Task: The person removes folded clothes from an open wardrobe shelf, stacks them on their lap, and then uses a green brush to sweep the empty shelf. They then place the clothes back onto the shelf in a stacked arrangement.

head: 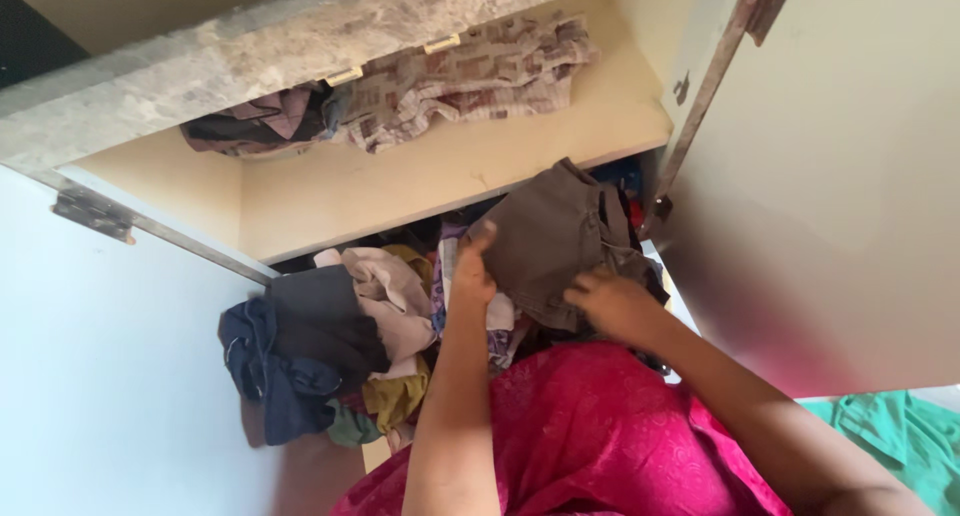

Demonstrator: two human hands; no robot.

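Cloth nearest: bright pink fabric [600,436] spreads low in view, under both forearms and below the brown garment.
Left hand: the left hand [473,266] grips the brown garment [555,238] at its left edge, thumb up over the cloth.
Right hand: the right hand [612,304] clasps the same garment from beneath, at its lower right corner.
Brown garment: folded, raised in front of the lower shelf opening.
Heap: to the garment's left, a jumble of clothes [340,346] spills from the lower shelf, dark blue hanging lowest.
Door: right of the garment, the open cupboard door [830,196].
Upper shelf: above the garment, a patterned cloth [470,81] lies crumpled.
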